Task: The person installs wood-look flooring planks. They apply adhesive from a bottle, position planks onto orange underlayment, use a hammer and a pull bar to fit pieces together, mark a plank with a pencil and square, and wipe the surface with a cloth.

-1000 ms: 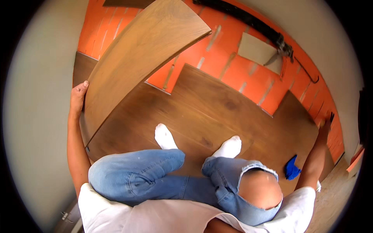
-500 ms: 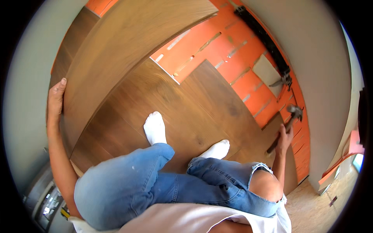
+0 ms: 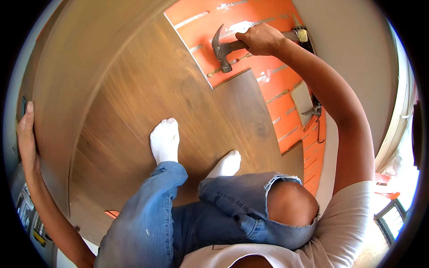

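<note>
My right hand (image 3: 261,39) grips the handle of a claw hammer (image 3: 222,47), whose metal head hangs over the orange underlay (image 3: 250,18) just beyond the end of a laid brown plank (image 3: 250,111). At the far left, my left hand (image 3: 26,138) lies flat against the edge of a long loose brown floor plank (image 3: 76,76), held tilted up. My legs in blue jeans (image 3: 178,214) and white socks (image 3: 165,140) rest on the laid wooden floor.
Orange underlay runs along the right beside a pale wall (image 3: 357,53). A small tile piece (image 3: 303,99) and a metal tool (image 3: 315,109) lie on it near the wall. A window (image 3: 395,214) shows at the lower right.
My right hand has swung the hammer from the right side up to the top centre, over the underlay. The view has shifted left, and the held plank now fills the left side.
</note>
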The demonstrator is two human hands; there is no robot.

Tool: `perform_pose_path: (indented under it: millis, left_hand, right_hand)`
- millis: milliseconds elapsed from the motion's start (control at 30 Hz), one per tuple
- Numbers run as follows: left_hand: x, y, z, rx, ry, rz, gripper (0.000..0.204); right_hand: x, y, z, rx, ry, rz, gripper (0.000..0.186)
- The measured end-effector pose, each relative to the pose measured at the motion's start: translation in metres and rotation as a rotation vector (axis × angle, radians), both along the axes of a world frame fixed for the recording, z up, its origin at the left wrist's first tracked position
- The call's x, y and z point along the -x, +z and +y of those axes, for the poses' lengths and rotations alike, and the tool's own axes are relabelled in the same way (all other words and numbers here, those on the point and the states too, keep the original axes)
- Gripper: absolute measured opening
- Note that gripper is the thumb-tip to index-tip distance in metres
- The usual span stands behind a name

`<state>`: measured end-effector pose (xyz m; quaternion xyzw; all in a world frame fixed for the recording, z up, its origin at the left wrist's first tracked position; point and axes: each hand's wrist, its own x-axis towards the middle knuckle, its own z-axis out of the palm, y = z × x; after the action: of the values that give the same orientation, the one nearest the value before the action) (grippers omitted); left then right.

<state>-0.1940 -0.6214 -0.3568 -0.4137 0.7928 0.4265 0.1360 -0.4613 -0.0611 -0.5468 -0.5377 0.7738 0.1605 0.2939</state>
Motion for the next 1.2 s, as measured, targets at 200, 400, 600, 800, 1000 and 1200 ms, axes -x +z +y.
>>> perform_pose_path:
  millis: [200, 400, 600, 800, 1000, 1200]
  left_hand:
    - [-0.056, 0.016, -0.018, 0.093, 0.264, 0.106, 0.061]
    - [-0.07, 0.019, -0.026, 0.164, 0.245, 0.162, 0.063]
    - [-0.07, 0.027, -0.025, 0.186, 0.23, 0.159, 0.069]
    - [-0.056, 0.022, -0.017, 0.215, 0.17, 0.161, 0.072]
    - [-0.051, 0.02, -0.014, 0.184, 0.11, 0.129, 0.075]
    - [-0.053, 0.023, -0.012, 0.227, 0.174, 0.178, 0.074]
  right_hand:
    - [-0.006, 0.009, -0.021, -0.135, 0.075, 0.009, 0.019]
    - [0.004, 0.036, -0.038, -0.128, 0.041, 0.002, 0.028]
    - [0.008, 0.02, -0.034, -0.088, 0.226, 0.059, 0.028]
    - [0.015, 0.022, -0.008, 0.165, -0.131, 0.057, 0.029]
    - [0.013, 0.043, -0.038, -0.06, -0.012, 0.053, 0.028]
    - [0.007, 0.035, -0.019, -0.146, 0.162, 0.108, 0.024]
